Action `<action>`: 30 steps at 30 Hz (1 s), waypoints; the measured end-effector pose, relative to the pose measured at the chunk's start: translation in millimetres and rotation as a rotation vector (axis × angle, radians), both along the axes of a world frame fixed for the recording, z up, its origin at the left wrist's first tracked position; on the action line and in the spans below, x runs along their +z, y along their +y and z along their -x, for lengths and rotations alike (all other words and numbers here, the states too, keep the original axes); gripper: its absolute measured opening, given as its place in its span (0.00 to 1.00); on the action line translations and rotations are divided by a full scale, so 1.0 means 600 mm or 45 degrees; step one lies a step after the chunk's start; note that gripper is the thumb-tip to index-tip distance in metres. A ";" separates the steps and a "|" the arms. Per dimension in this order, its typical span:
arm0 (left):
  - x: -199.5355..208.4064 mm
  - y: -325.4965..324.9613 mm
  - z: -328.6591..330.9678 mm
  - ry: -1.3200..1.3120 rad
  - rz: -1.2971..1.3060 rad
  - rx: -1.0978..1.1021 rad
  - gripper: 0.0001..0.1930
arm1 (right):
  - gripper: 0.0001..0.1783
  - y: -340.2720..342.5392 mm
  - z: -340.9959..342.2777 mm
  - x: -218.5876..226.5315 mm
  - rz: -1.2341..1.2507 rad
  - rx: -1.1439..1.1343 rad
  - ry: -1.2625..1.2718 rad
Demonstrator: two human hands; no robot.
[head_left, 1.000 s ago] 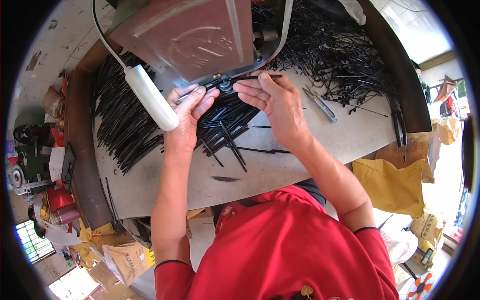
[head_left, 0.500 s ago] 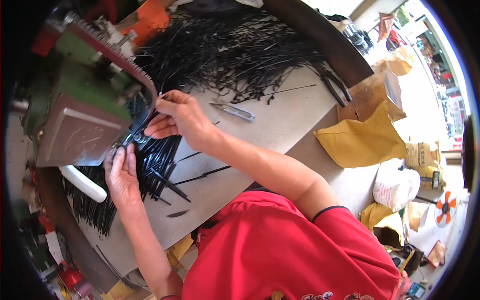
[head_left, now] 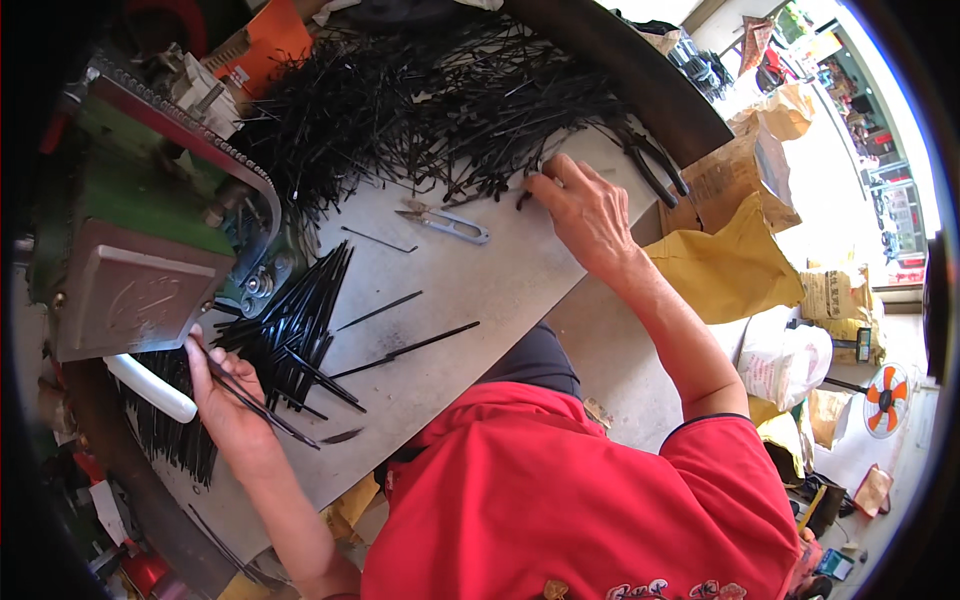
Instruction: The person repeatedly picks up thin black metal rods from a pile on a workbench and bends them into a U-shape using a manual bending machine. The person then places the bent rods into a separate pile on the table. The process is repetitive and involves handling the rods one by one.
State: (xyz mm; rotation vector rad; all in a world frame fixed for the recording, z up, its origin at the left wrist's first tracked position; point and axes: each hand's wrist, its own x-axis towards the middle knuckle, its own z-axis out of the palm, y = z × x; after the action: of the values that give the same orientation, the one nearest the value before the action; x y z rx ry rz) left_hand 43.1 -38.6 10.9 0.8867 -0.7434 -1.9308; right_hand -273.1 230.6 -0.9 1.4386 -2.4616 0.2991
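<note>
Rods [head_left: 280,420] are held lower left by the left hand [head_left: 232,405]; grip of the right hand [head_left: 588,212] is unclear. Grey table [head_left: 510,275] centre, fan [head_left: 886,400] right.

The right hand [head_left: 592,215] has left the machine [head_left: 150,230] and reached across to the edge of the tangled black pile [head_left: 400,110], while the left hand [head_left: 228,408] has dropped lower, black rods [head_left: 285,424] now slanting across it; a bent rod [head_left: 380,240], earlier mostly hidden, shows whole
</note>
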 end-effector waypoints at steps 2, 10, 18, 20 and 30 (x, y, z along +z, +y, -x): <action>0.001 0.014 0.012 -0.035 -0.024 0.014 0.14 | 0.10 0.004 0.007 0.004 0.034 0.072 0.021; 0.002 0.025 0.001 0.031 -0.093 -0.040 0.10 | 0.12 0.011 0.047 -0.015 0.334 0.196 -0.006; 0.027 0.065 0.031 -0.221 0.063 -0.074 0.12 | 0.11 -0.061 -0.110 0.089 0.107 0.378 -0.413; 0.037 0.072 0.051 -0.276 0.016 -0.140 0.12 | 0.05 -0.089 -0.166 0.076 0.141 0.564 -0.743; 0.003 0.044 0.080 -0.320 0.196 -0.108 0.10 | 0.11 -0.260 -0.237 0.042 0.246 0.290 -1.857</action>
State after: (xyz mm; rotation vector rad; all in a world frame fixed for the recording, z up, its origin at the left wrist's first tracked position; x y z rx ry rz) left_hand -5.0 -12.5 12.4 1.0269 -1.0783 -1.8259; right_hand -130.7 74.7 24.4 1.6670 -2.9308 2.2112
